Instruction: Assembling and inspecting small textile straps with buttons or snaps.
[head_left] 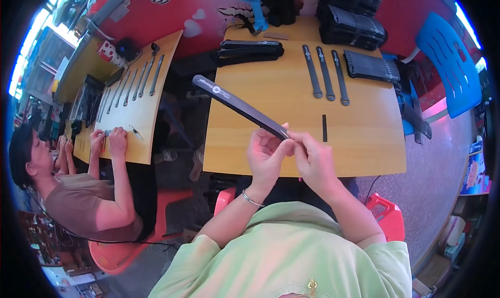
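A long black strap [239,106] with a rounded tip and pale lettering slants up to the left over the table. Its lower end lies between my hands. My left hand [266,154] curls around that end, thumb against it. My right hand [314,160] pinches the same end from the right, fingertips close to the left thumb; what lies under the fingertips is hidden. A short narrow black strip [324,128] rests on the table just beyond my right hand. Farther back, three similar straps [326,74] with ringed ends lie side by side.
My wooden table [245,157] also holds a strap pile [250,52], a strap bundle [371,67], tall stacked bundles [353,26] and a blue fan [255,3]. At left, a co-worker [88,194] handles a piece at another table [140,141]. A blue chair [450,63] stands right.
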